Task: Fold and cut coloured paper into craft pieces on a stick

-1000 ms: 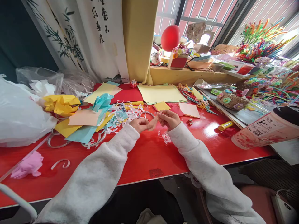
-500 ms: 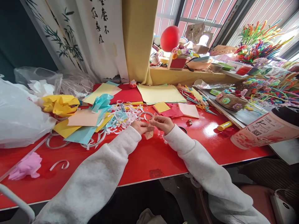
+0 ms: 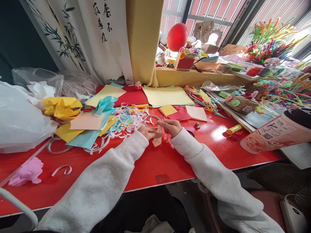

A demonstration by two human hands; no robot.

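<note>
A small folded piece of peach origami paper (image 3: pixel 157 141) hangs between my two hands, above the red table (image 3: pixel 155 168). My left hand (image 3: pixel 147 132) grips its left side, with the fingers closed. My right hand (image 3: pixel 172 127) pinches the upper part between thumb and forefinger. Creases show on the paper's lower, pointed flap; its upper part is partly hidden by my fingers. Just behind my hands lies a thin wire ring (image 3: pixel 151 121), with curled white paper strips (image 3: pixel 136 115) beside it.
Square paper sheets (image 3: pixel 168 110) lie behind my hands. Paper scraps and a white plastic bag (image 3: pixel 21 119) crowd the left. A pink-and-black cup (image 3: pixel 272 134), a yellow tube (image 3: pixel 234 129), small bells (image 3: pixel 197 126) and a flower-trimmed basket (image 3: pixel 241 102) are on the right.
My right fingers have shifted slightly on the paper, opening a small gap between my hands. More of the folded paper shows now. The camera view has moved a little.
</note>
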